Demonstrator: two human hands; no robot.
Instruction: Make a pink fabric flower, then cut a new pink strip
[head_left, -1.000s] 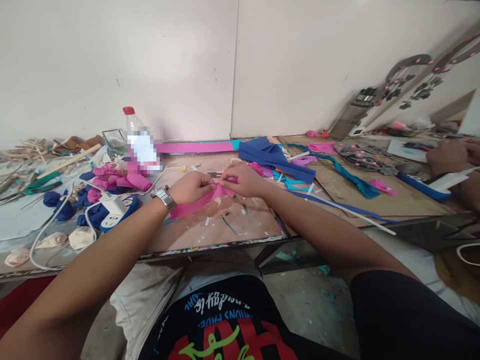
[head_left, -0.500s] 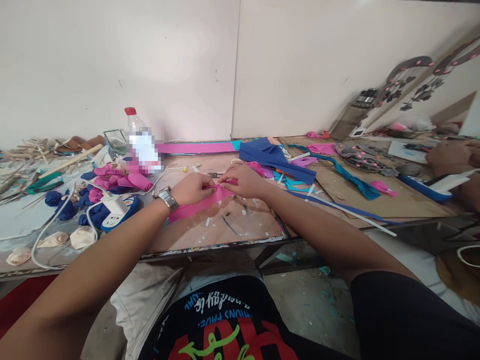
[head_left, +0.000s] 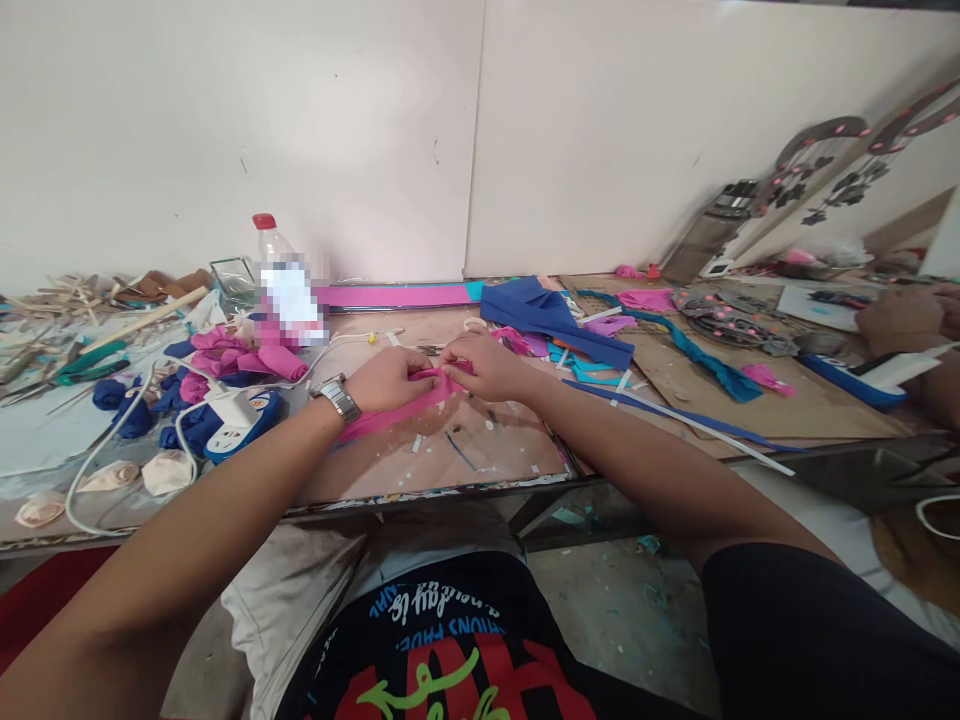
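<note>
Strip (head_left: 401, 409), pink: upper edge between left hand (head_left: 384, 378) and right hand (head_left: 491, 368), fingertips of each pinched closed on it; rest slants out beneath left hand.

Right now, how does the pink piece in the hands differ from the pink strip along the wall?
Handling: the pink piece is pinched between left hand and right hand; the pink strip is untouched.
Shape: the piece is gathered at the fingers; the strip lies flat and straight.
Place: the piece is nearer the wearer; the strip is back by the wall.
Shared: both pink.
</note>
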